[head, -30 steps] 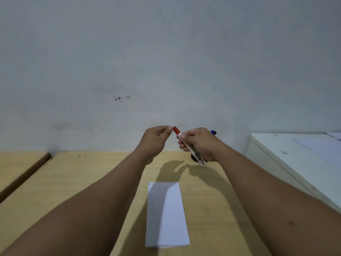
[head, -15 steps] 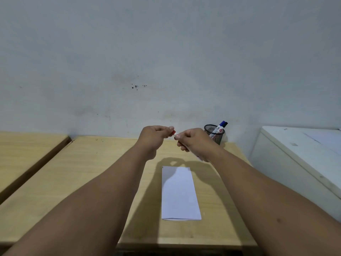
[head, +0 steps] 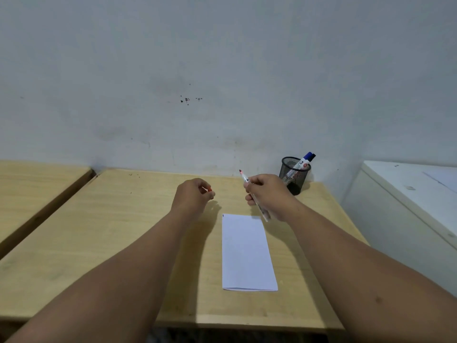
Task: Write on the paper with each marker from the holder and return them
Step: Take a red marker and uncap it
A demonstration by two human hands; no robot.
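Observation:
My right hand grips a white red-tipped marker, uncapped, its tip pointing up and away. My left hand is closed around the marker's red cap, held apart to the left of the marker. A folded white paper lies on the wooden desk below and between both hands. At the desk's back right stands a black mesh holder with a blue-capped marker leaning out of it.
A second wooden desk sits to the left across a narrow gap. A white cabinet stands to the right of the desk. A grey wall rises directly behind.
The hands were joined at the marker's capped end. They have pulled apart, the cap staying in my left hand and the bare marker in my right. The camera view tilted down.

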